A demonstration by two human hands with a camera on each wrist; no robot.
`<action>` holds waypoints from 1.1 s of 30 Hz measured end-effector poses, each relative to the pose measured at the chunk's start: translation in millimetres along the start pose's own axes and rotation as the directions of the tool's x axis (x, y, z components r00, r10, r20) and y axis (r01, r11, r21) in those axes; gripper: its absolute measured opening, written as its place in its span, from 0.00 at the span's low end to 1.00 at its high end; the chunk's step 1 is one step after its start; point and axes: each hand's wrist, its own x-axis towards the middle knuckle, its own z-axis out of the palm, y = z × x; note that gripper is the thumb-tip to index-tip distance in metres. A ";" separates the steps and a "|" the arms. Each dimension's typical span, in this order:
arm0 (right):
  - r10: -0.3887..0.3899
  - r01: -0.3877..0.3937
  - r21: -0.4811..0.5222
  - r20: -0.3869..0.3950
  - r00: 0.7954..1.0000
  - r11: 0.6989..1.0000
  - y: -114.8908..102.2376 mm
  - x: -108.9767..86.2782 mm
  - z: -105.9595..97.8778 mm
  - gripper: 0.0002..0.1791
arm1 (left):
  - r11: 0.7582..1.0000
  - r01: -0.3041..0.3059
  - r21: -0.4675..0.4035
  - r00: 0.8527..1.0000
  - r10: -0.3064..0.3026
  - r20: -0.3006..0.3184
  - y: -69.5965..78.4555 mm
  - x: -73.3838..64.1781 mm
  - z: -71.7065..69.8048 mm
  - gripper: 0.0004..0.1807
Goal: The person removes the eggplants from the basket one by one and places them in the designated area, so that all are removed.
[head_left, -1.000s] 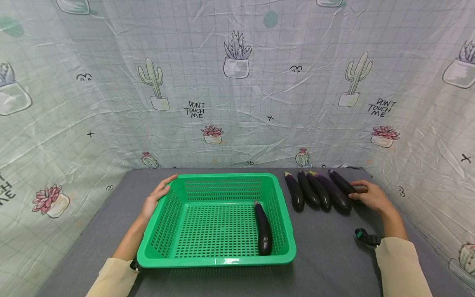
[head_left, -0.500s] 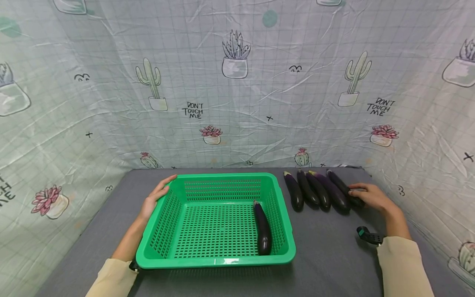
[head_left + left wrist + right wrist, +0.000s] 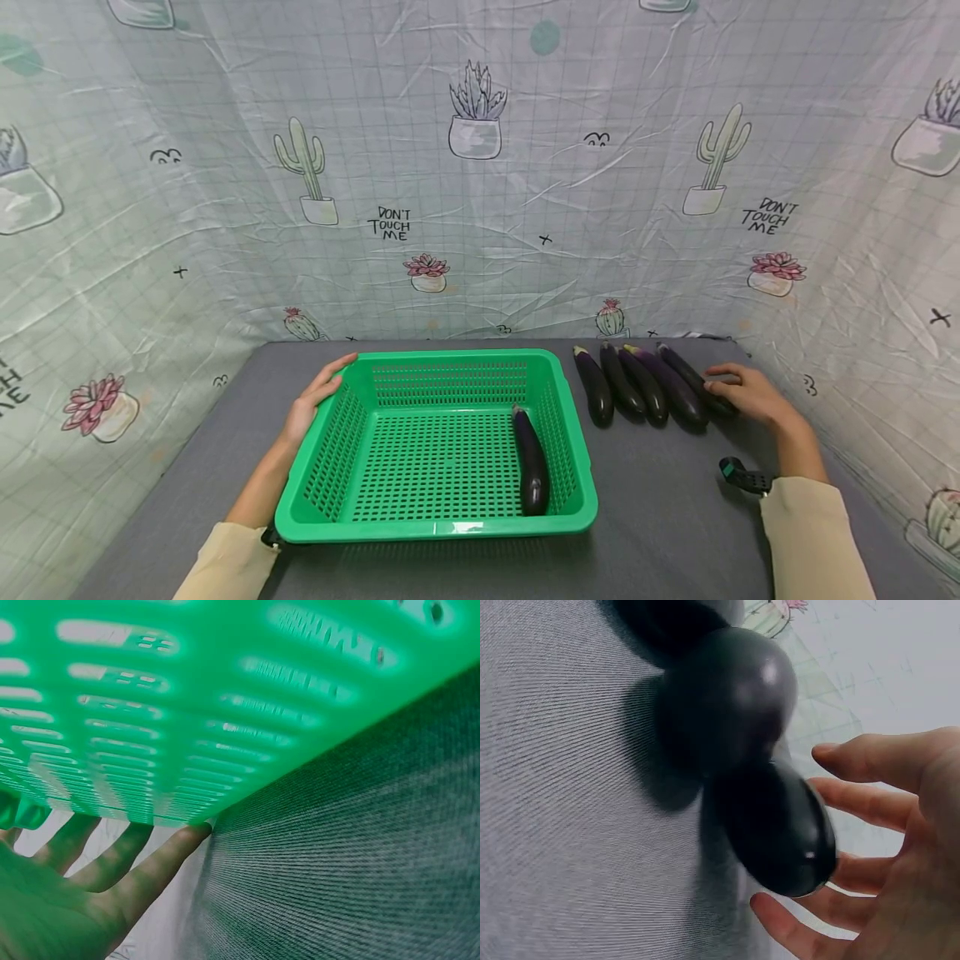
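Observation:
My left hand (image 3: 309, 410) lies along the left side of a green plastic basket (image 3: 450, 529). Its straight fingers (image 3: 161, 862) reach the slotted wall in the left wrist view. Inside the basket, near its right wall, rests one dark eggplant (image 3: 532, 467). Several more eggplants lie side by side on the table to the right of the basket. My right hand (image 3: 753, 396) is at the outermost one (image 3: 780, 832), with relaxed fingers at its outer side and the thumb raised off it. That eggplant lies against its neighbour (image 3: 727, 697).
Dark grey cloth covers the table (image 3: 652, 525). A pale curtain (image 3: 517, 192) printed with cacti hangs behind the table and along both sides. The leftmost loose eggplant (image 3: 595, 390) lies close to the basket's right rim.
The outermost eggplant has shifted slightly left and nearer, up against its neighbour. My right hand's thumb has lifted a little off it. My left hand and the basket stay put.

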 end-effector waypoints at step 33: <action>-0.290 0.307 0.020 -0.276 0.916 0.951 -138.9 -36.9 -13.9 0.25 | 0.984 0.002 0.177 0.997 0.011 -0.074 -0.6 1.7 2.4 0.29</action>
